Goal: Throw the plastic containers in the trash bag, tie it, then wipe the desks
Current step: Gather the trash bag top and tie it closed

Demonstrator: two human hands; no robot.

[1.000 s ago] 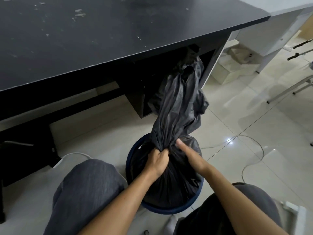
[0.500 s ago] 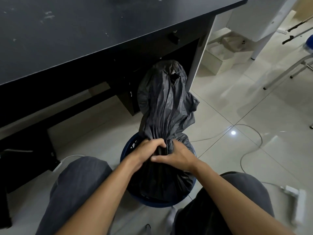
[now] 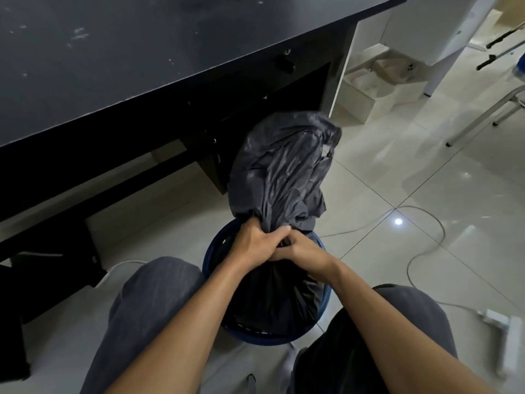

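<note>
Tying step: bag (image 3: 281,172) neck gathered, bag seated in bin (image 3: 264,341).
Left hand (image 3: 255,240) is fisted around the twisted neck to keep it closed. Right hand (image 3: 306,251) touches it, fingers curled, likely pinching the same plastic (partly hidden). Slack top flops to the far side. The bin is on the floor between the knees, near the desk (image 3: 142,66).

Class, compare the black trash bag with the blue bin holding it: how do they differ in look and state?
The trash bag is black and crinkled; the bin is blue with a round rim. The bag rises above the bin, which sits low on the floor. The left hand and right hand grip the bag's neck, not the bin.
</note>
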